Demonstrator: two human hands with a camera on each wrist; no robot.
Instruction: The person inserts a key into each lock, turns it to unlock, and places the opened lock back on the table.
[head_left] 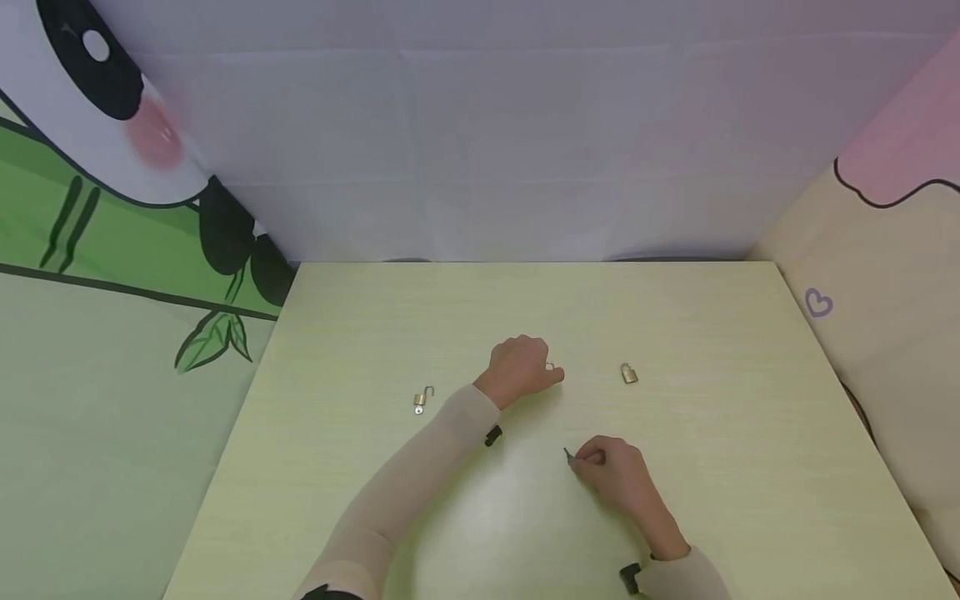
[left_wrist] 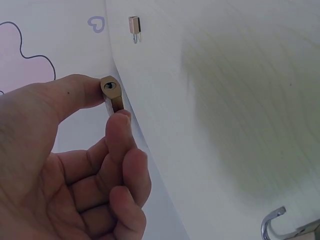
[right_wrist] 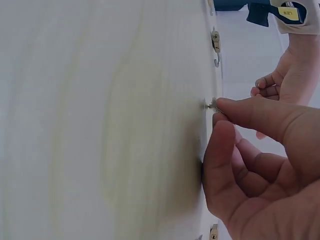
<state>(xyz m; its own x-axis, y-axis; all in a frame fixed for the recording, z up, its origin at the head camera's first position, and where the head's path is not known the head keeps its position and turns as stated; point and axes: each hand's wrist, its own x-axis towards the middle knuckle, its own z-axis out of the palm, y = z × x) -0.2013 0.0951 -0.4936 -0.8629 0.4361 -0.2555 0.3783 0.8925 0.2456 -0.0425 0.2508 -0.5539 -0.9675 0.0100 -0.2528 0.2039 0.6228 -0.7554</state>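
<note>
Between thumb and forefinger, my left hand pinches a small brass padlock above the table, its keyhole end facing the left wrist camera. My right hand is lower and to the right, nearer the front of the table. Its thumb and forefinger pinch a small metal key, which points away from the palm toward the left. Most of the key's head is hidden by the fingertips in the right wrist view. The key and the held padlock are apart.
An open brass padlock, its shackle swung out and a round silvery piece at its lower end, lies to the left on the pale table. Another padlock, with its shackle closed, lies to the right. Printed cloth walls surround the table.
</note>
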